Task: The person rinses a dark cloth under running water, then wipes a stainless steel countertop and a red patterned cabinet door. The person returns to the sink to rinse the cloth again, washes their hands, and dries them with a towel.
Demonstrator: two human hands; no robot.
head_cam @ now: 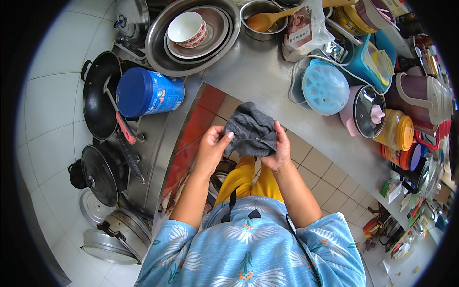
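Note:
A dark grey cloth [251, 131], bunched and creased, is held up between both hands over the tiled floor, in front of the body. My left hand [215, 145] grips its left edge, the thumb lying on top. At the opposite edge, my right hand [279, 147] has the cloth between thumb and fingers, with the palm partly under it. Beyond the cloth is a stainless steel counter [251, 68], with a large steel basin [155, 46] holding nested bowls. A blue-lidded tub [134, 92] lies to the left.
At left are a black wok [96, 107], a black lid [98, 175] and aluminium pots [107, 245]. A steel pot with a wooden spoon [265, 22], a blue perforated lid [325, 87], a pink pot with a glass lid [367, 111] and yellow-lidded jar [405, 132] line the counter.

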